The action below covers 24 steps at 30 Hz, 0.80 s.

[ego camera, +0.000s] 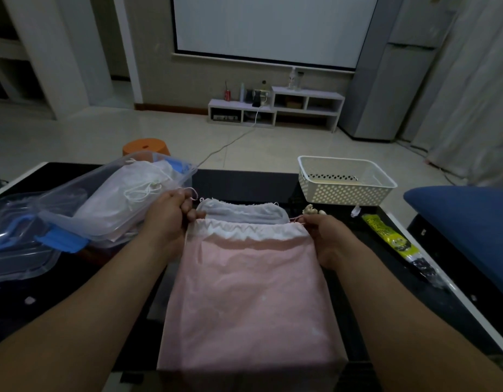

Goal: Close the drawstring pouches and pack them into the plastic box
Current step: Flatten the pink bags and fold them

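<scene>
Pinching drawstrings (196,193) of pink pouch (250,292), your left hand (171,213) and right hand (322,236); uneven pull could slip cord from grip, leaving mouth open.

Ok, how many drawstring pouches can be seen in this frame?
3 at least. A pink pouch lies nearest on the table, a grey-white pouch just behind it, and a white pouch in the plastic box at left. More may lie hidden in the box.

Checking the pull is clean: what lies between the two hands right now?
Head view: the gathered white top of the pink pouch spans from left hand to right hand; a grey pouch lies just behind.
</scene>
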Motion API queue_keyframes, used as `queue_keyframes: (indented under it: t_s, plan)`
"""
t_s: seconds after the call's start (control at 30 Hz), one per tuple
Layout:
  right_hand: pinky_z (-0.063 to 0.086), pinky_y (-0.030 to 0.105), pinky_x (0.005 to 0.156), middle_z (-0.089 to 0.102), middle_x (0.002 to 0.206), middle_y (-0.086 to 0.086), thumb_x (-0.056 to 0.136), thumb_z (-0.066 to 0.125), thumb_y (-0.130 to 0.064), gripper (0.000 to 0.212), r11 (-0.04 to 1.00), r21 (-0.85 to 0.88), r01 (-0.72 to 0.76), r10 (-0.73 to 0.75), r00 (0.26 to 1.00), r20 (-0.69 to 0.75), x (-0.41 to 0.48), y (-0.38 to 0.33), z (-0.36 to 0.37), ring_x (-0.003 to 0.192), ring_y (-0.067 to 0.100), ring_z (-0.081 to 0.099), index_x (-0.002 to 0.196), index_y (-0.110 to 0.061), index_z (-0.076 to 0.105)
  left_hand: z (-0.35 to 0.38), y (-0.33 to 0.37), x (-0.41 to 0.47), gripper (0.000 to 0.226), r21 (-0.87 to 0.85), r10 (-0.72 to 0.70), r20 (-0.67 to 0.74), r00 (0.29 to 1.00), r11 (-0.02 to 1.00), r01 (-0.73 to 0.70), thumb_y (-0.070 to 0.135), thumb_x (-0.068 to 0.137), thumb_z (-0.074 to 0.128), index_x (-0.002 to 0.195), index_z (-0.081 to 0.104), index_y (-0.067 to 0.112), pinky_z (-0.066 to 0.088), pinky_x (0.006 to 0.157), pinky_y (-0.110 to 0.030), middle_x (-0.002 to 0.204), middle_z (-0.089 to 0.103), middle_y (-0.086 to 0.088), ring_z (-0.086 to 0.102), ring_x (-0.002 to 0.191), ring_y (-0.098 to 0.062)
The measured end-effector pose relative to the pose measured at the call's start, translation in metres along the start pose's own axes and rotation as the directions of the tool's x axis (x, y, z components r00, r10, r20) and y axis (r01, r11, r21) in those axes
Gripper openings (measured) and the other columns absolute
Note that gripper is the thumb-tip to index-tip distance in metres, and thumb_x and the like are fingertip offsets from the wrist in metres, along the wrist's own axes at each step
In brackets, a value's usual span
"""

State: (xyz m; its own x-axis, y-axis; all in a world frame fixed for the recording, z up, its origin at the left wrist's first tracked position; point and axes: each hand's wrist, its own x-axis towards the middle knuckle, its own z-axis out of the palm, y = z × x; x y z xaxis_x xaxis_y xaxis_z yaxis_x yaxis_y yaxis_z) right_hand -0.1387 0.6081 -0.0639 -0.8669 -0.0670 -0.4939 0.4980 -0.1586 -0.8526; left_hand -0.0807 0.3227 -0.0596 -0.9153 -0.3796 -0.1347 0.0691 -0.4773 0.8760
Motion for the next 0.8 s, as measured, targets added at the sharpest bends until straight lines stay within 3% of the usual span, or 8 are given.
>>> queue_keyframes:
  t_s: [0.1,0.2,0.3,0.37,0.47,0.53,0.67,0.8]
  plan:
    - [0.051,0.04,0.074,0.072,0.077,0.015,0.101,0.051,-0.013,0.029,0.999,0.048,-0.003,0.002,1.0,0.01,0.0,-0.002,-0.007,0.081,0.031,0.065,0.078,-0.006,0.066,-0.001,-0.001,0.0,0.025,0.27,0.114,-0.005,0.994,0.957,-0.108,0.018,0.108,0.04,0.093,0.059,0.011,0.044,0.05,-0.024,0.061,0.04,0.001,0.034,0.054,-0.013]
    - [0.052,0.04,0.078,0.073,0.085,0.015,0.102,0.049,-0.015,0.027,0.995,0.099,0.017,-0.016,1.0,-0.011,-0.003,-0.007,-0.019,0.086,0.031,0.067,0.084,-0.005,0.066,-0.003,0.0,-0.006,0.024,0.48,0.219,0.004,0.976,0.855,-0.194,0.022,0.106,0.045,0.091,0.06,0.013,0.044,0.054,-0.031,0.065,0.053,0.0,0.045,0.061,-0.016]
    - [0.052,0.037,0.083,0.073,0.093,0.009,0.101,0.05,-0.014,0.021,0.993,0.11,0.041,-0.037,0.998,-0.044,-0.006,-0.011,-0.034,0.09,0.025,0.069,0.09,-0.009,0.067,-0.005,0.003,-0.018,0.025,0.771,0.354,0.154,0.922,0.54,-0.336,0.029,0.108,0.046,0.09,0.06,0.018,0.05,0.067,-0.04,0.082,0.065,-0.004,0.06,0.074,-0.021]
    - [0.05,0.039,0.093,0.072,0.093,0.007,0.101,0.049,-0.013,0.02,0.989,0.132,0.059,-0.05,0.996,-0.076,-0.008,-0.014,-0.042,0.091,0.023,0.068,0.09,-0.01,0.065,-0.003,0.001,-0.027,0.026,0.863,0.381,0.26,0.887,0.321,-0.391,0.027,0.109,0.046,0.085,0.055,0.021,0.046,0.064,-0.036,0.08,0.063,-0.002,0.059,0.074,-0.019]
    - [0.048,0.041,0.1,0.071,0.09,0.006,0.103,0.048,-0.013,0.022,0.983,0.153,0.096,-0.083,0.992,-0.09,-0.014,-0.015,-0.042,0.092,0.023,0.07,0.086,-0.013,0.062,0.0,-0.004,-0.036,0.027,0.899,0.385,0.29,0.876,0.205,-0.387,0.024,0.109,0.047,0.083,0.053,0.024,0.037,0.059,-0.028,0.079,0.06,0.001,0.057,0.073,-0.014]
    - [0.051,0.042,0.095,0.075,0.093,0.007,0.103,0.051,-0.017,0.021,0.979,0.128,0.156,-0.15,0.987,-0.059,-0.019,-0.014,-0.039,0.098,0.025,0.072,0.086,-0.014,0.062,0.004,-0.005,-0.038,0.026,0.893,0.362,0.251,0.898,0.27,-0.359,0.023,0.108,0.047,0.084,0.055,0.02,0.038,0.058,-0.028,0.076,0.062,-0.003,0.057,0.068,-0.016]
    - [0.055,0.043,0.088,0.078,0.107,0.015,0.102,0.053,-0.022,0.016,0.968,0.032,0.25,-0.252,0.967,0.045,-0.028,-0.018,-0.019,0.105,0.031,0.073,0.096,-0.011,0.064,0.025,0.001,-0.035,0.023,0.583,0.147,0.07,0.987,0.797,-0.16,0.02,0.11,0.045,0.103,0.063,0.007,0.061,0.079,-0.044,0.085,0.065,-0.016,0.063,0.074,-0.025]
    - [0.053,0.041,0.092,0.077,0.102,0.009,0.1,0.061,-0.026,0.02,0.855,-0.302,0.421,-0.387,0.906,0.169,-0.041,-0.018,0.022,0.109,0.031,0.07,0.098,-0.011,0.074,0.058,0.003,-0.038,0.025,0.523,-0.01,0.223,0.975,0.845,-0.111,0.023,0.109,0.048,0.113,0.065,0.005,0.061,0.084,-0.039,0.096,0.069,-0.014,0.066,0.081,-0.022]
